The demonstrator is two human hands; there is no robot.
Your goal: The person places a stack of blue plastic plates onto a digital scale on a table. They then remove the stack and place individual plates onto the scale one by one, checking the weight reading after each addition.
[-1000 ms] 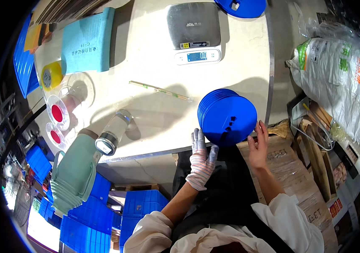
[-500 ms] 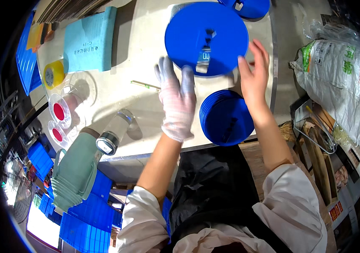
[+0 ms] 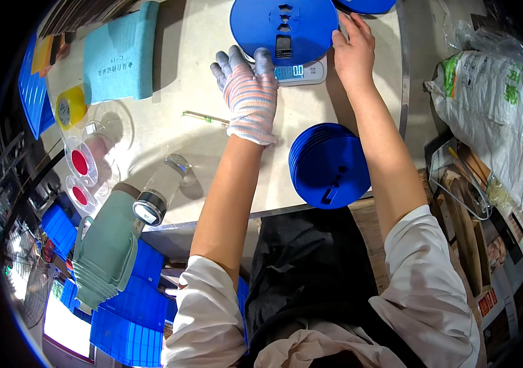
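Observation:
A blue round disc [image 3: 250, 34] with a row of cut-outs, like a reel flange, covers most of a small white digital scale [image 3: 318, 70] at the far side of the table. The scale's lit display shows below the disc's near edge. My left hand [image 3: 249, 92], in a striped grey-tipped glove, is open with fingers spread at the disc's lower left edge. My bare right hand [image 3: 355, 52] is open beside the right rim, its thumb at the edge; whether it presses there I cannot tell. A stack of similar blue discs [image 3: 316, 162] stands nearer me, between my forearms.
Another blue disc [image 3: 368, 5] lies at the far right. On the left are a light-blue booklet [image 3: 117, 61], yellow tape roll [image 3: 71, 105], clear reels with red centres [image 3: 79, 161], a clear bottle [image 3: 162, 187] and a green jug [image 3: 105, 245]. A white sack [image 3: 488, 110] stands right of the table.
The disc, blurred before, is sharp and sits farther away, uncovering the scale's display. Both hands have reached farther out, closer to its rim. The view has shifted slightly.

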